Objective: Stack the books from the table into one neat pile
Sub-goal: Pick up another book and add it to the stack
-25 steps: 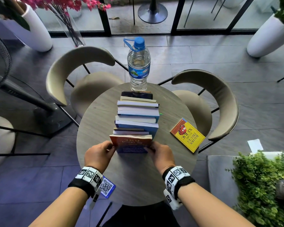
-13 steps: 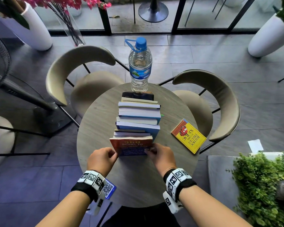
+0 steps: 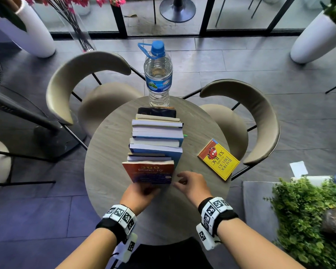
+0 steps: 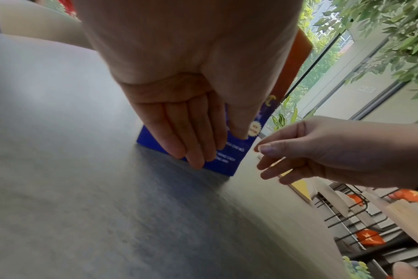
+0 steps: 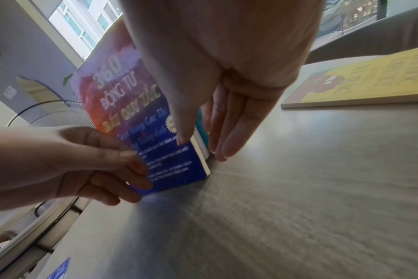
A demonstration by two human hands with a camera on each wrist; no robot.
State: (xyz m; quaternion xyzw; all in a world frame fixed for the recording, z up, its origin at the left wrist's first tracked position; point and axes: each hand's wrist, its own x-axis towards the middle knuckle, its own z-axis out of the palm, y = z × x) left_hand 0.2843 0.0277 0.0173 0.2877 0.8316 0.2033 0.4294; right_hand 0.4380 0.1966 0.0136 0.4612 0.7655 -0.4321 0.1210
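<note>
A tall pile [image 3: 156, 140] of books is seen standing at the middle of the table [image 3: 105, 179], with a phone [image 3: 157, 111] on top and a bottle [image 3: 158, 74] behind it. One yellow book [image 3: 218, 159] is left flat on the table, well apart to the right, so the task is judged nearly done: this last book remains to be added and the edges squared. The left hand [image 3: 139, 193] is laid with straight fingers against the pile's near cover [image 4: 229, 158], nothing gripped. The right hand [image 3: 190, 184] is held loosely open just beside the pile, empty. Compared with half a second earlier, the left hand is noted further under the near face and the right hand is drawn off the pile's side.
</note>
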